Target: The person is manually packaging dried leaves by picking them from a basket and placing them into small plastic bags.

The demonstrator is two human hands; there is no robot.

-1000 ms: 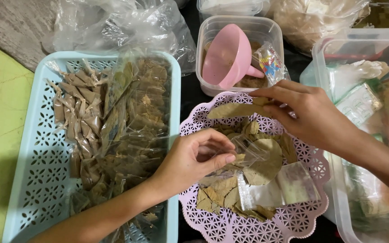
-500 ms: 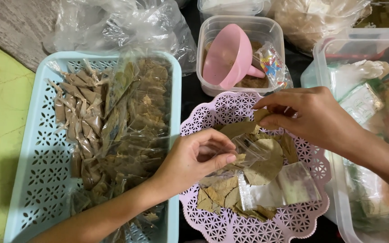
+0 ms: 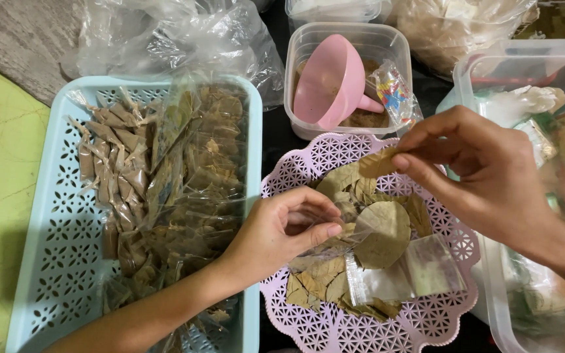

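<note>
You held a small clear bag [image 3: 325, 225] pinched between the thumb and fingers of your left hand [image 3: 282, 232], over the lilac tray [image 3: 308, 320]. Your right hand [image 3: 485, 176] hovered just above the tray's far side, its fingertips nipping a dry leaf [image 3: 377, 163]. More leaves [image 3: 380, 232] and flat clear bags [image 3: 400, 278] lay in the tray. To the left sat a blue basket [image 3: 53, 261] of filled packets [image 3: 184, 189]; beyond, a tub [image 3: 308, 52] with a pink funnel [image 3: 331, 82].
</note>
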